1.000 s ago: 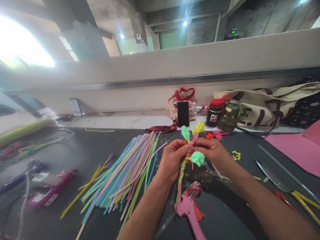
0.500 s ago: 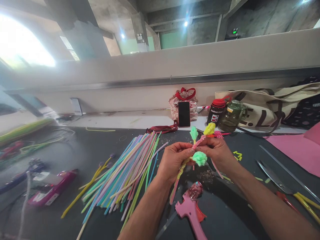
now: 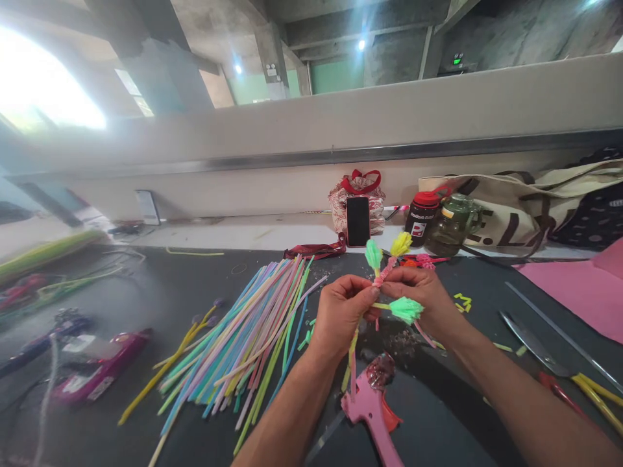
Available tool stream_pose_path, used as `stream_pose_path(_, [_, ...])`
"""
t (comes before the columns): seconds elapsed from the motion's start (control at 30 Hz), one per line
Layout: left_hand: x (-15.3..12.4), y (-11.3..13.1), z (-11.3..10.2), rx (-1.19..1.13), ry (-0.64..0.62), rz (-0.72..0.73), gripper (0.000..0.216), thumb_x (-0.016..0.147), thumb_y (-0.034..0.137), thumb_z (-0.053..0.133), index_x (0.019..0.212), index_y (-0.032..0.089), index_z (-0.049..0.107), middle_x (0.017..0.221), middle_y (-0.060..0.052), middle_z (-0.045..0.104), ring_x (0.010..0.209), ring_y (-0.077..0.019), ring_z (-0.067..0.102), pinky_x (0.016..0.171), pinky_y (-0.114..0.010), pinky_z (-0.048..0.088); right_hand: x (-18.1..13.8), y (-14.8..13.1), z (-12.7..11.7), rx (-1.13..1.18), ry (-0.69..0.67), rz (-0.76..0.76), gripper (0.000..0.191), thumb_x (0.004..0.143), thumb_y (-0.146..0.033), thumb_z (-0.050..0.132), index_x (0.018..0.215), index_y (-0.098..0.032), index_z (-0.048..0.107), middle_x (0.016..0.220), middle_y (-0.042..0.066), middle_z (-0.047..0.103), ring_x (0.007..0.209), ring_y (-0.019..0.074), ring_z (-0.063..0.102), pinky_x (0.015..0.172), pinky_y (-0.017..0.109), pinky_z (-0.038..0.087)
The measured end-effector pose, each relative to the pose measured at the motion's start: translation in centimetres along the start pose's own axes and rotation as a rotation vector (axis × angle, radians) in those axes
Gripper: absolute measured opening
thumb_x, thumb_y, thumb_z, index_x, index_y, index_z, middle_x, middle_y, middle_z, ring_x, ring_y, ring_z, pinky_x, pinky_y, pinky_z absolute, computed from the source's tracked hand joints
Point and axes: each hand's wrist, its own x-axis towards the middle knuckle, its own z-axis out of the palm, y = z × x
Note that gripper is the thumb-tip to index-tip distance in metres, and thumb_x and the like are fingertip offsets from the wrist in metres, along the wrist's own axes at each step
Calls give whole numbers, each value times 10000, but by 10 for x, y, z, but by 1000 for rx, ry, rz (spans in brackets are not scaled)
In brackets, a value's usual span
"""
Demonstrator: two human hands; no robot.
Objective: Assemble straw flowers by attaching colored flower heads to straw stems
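Observation:
My left hand [image 3: 346, 312] pinches a pipe-cleaner flower stem [image 3: 351, 353], whose twisted yellow and pink ends hang below my fingers. Two fuzzy green tufts [image 3: 405, 311] and a yellow tuft [image 3: 402, 244] stick out from the bunch. My right hand [image 3: 422, 295] is closed at the same joint, its fingertips on a pink pipe cleaner [image 3: 387, 271] wrapped around the stems. The exact grip between the fingertips is partly hidden. Beneath my hands lies a pink glue gun [image 3: 367, 408] with a red trigger.
Many pastel pipe cleaners [image 3: 253, 331] lie fanned out on the left. Scissors [image 3: 540, 350] with yellow handles and pink sheets [image 3: 579, 292] are on the right. A phone [image 3: 358, 222], a red-capped bottle [image 3: 421, 217] and a green jug [image 3: 448, 227] stand at the back.
The bunch has turned in my fingers: the lower green tuft has swung outward to the right, the upper tufts have shifted slightly left, and the hanging stem is more upright.

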Motion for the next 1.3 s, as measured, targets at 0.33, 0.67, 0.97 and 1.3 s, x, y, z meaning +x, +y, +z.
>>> stream_pose_path(0.33, [2,-7,0,159,63,132,124,607,233,665,617,134,591,521,29,553,407,-67,485,415,-181,412,4,5,-5,60,-28,130,116,556,-225,704,580,-140,630,521,-31,559,455,73,448,447,203,339])
stream_pose_path(0.67, [4,-5,-3,74,-14,-66,235,604,338,666,680,123,611,566,-14,597,455,-102,544,434,-194,408,11,3,-14,46,-61,171,108,546,-219,700,571,-134,639,506,-34,569,445,61,454,437,187,319])
stream_pose_path(0.97, [4,0,-8,-12,-134,-223,281,598,358,672,722,113,613,592,-24,604,493,-108,568,454,-193,403,11,5,-18,-20,-32,141,154,536,-272,719,607,-146,665,513,-18,596,445,76,477,442,203,357])
stream_pose_path(1.3, [1,-5,2,-57,3,-104,246,523,224,724,714,110,619,583,-16,625,451,-86,539,470,-201,416,8,5,-14,-54,-111,140,127,565,-256,699,616,-147,661,543,-13,617,467,88,508,475,210,376])
